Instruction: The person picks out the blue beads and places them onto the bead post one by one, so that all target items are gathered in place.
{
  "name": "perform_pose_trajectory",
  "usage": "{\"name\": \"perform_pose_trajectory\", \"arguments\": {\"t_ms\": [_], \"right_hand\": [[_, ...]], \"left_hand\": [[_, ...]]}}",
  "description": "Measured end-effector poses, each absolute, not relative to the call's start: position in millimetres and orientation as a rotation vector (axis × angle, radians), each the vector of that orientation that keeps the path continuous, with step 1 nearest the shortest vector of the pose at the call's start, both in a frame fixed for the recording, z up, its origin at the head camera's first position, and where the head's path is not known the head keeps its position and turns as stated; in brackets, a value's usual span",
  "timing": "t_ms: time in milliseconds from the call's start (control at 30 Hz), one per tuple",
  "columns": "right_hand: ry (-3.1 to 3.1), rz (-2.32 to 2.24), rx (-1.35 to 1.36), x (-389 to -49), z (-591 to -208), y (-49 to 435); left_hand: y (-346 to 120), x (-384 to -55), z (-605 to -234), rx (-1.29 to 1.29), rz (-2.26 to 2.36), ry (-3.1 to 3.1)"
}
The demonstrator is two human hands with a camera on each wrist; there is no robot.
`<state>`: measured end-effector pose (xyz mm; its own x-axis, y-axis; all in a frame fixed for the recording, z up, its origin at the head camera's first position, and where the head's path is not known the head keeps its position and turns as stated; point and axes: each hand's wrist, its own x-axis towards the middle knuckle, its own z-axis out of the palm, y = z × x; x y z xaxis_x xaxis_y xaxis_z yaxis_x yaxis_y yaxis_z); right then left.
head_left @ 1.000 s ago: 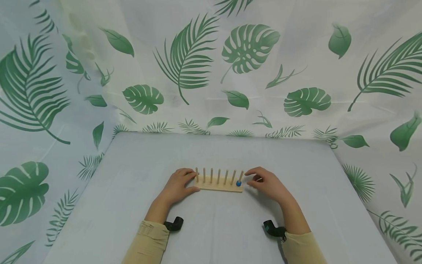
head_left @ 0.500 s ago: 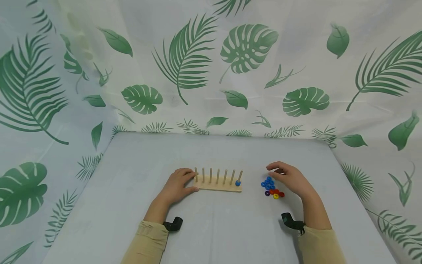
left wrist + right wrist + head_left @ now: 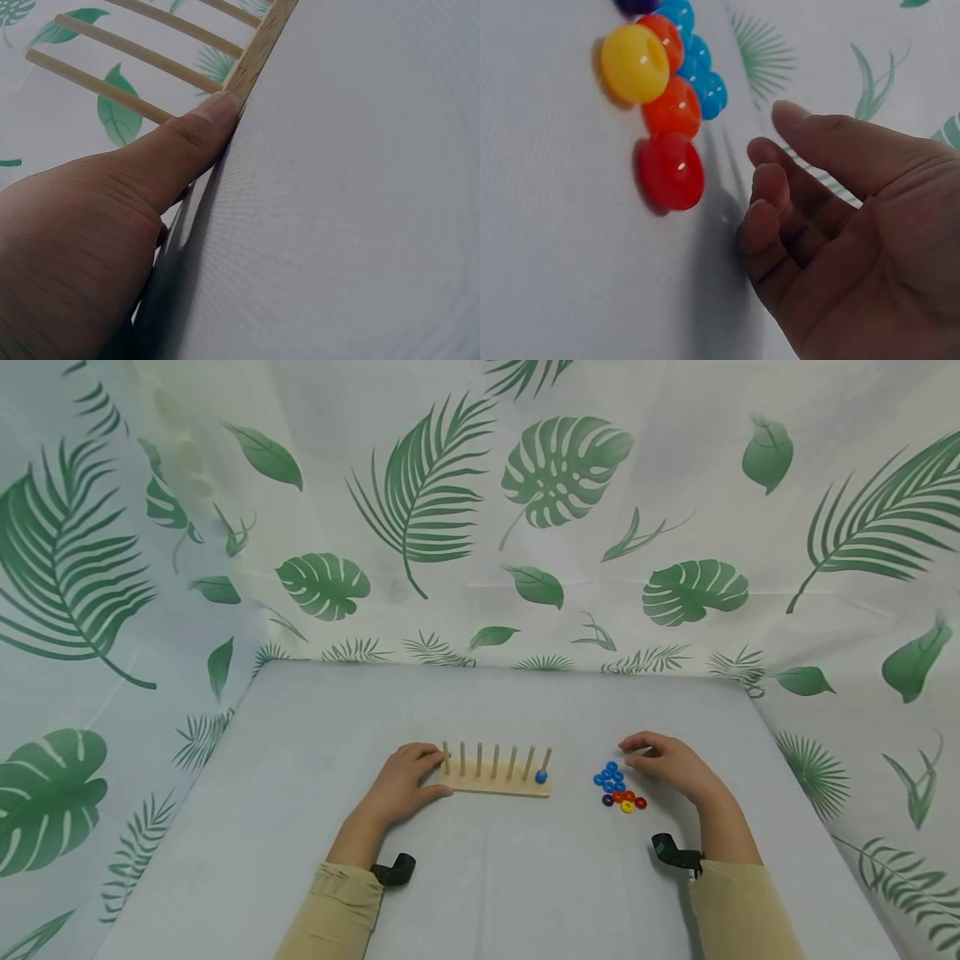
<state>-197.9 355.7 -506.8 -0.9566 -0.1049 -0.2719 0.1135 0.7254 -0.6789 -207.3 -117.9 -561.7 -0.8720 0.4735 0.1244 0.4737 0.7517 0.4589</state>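
Observation:
A wooden peg board (image 3: 495,787) with a row of upright pegs stands mid-table. One blue bead (image 3: 542,777) sits low on its rightmost peg. My left hand (image 3: 405,781) holds the board's left end, and in the left wrist view the thumb (image 3: 217,110) presses its front edge. To the right lies a cluster of beads with holes: several blue beads (image 3: 609,777), a purple bead (image 3: 608,800), a yellow bead (image 3: 635,64) and some red and orange ones, such as a red bead (image 3: 673,172). Beside this cluster hovers my right hand (image 3: 670,767), fingers loosely bent, holding nothing.
A white cloth covers the table (image 3: 480,885). Behind and at the sides hangs a white curtain (image 3: 465,468) printed with green leaves. Each wrist carries a black camera, the left camera (image 3: 396,868) and the right camera (image 3: 675,852).
My right hand has moved right, away from the peg board to beside the beads, which it had covered from view. The left hand stays on the board.

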Motion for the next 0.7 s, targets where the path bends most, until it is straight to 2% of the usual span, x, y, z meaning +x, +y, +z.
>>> {"name": "perform_pose_trajectory", "arguments": {"t_ms": [700], "right_hand": [[2.695, -0.85, -0.134, -207.4, -519.3, 351.3]], "left_hand": [[-117.6, -205.8, -560.5, -0.796, -0.786, -2.929]]}}
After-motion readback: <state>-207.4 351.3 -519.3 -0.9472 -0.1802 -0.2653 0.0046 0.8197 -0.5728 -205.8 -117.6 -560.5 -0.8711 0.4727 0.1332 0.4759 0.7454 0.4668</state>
